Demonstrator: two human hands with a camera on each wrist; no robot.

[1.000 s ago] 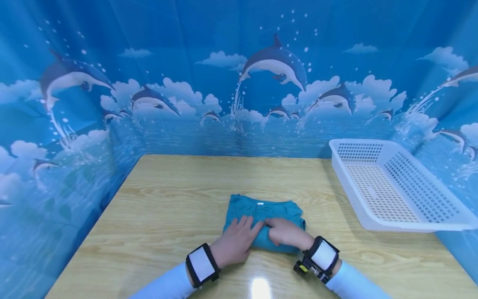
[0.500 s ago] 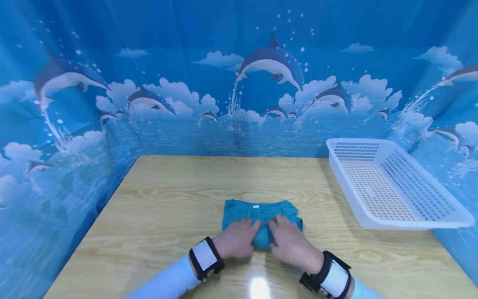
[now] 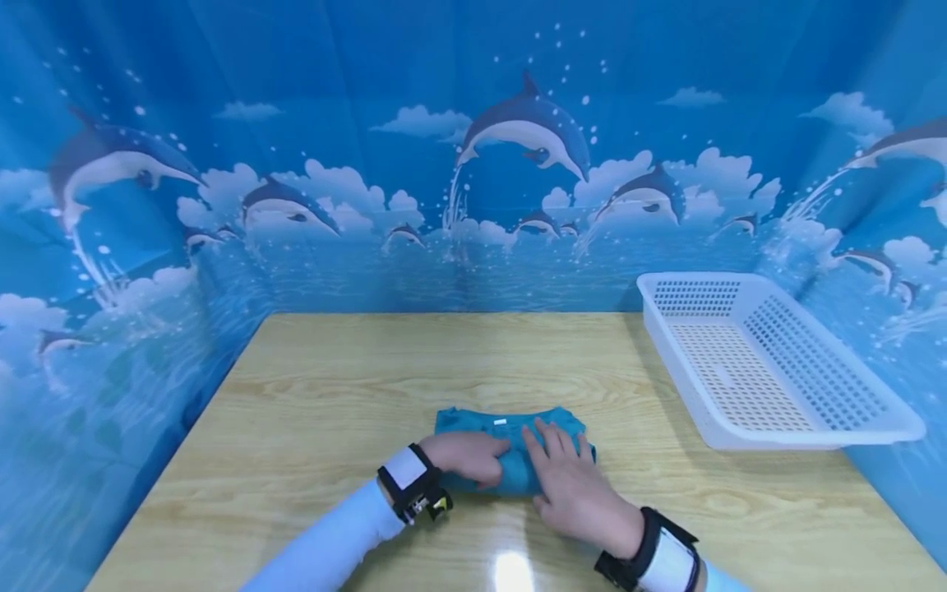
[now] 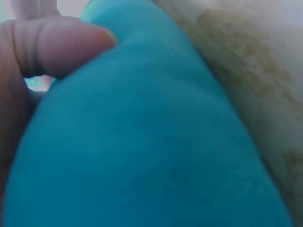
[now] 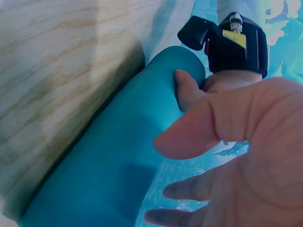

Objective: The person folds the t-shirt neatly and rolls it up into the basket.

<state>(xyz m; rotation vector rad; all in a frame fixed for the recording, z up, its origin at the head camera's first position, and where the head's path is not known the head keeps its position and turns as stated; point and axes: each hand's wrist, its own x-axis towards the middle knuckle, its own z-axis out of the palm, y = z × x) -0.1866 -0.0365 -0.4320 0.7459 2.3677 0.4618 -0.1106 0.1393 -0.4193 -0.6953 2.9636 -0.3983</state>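
A teal garment (image 3: 521, 475) with a small white label (image 3: 500, 422) near its far edge lies on the table, its near part rolled into a thick tube. My left hand (image 3: 468, 456) grips the left part of the roll, fingers bent over it. In the left wrist view its thumb (image 4: 75, 45) presses on the teal cloth (image 4: 142, 137). Over the right part lies my right hand (image 3: 575, 487), fingers spread and fairly straight. Its thumb (image 5: 184, 135) overlaps the smooth roll (image 5: 104, 137) in the right wrist view.
A white perforated plastic basket (image 3: 676, 382) stands at the right of the wooden table (image 3: 348, 386). Behind and along both sides hangs a blue curtain (image 3: 355, 271) printed with dolphins. Each wrist wears a black strap with a camera.
The left hand has gone from fingers laid flat to bent over the roll. The right hand, earlier bent, now has its fingers spread. The garment sits slightly nearer and further left in view.
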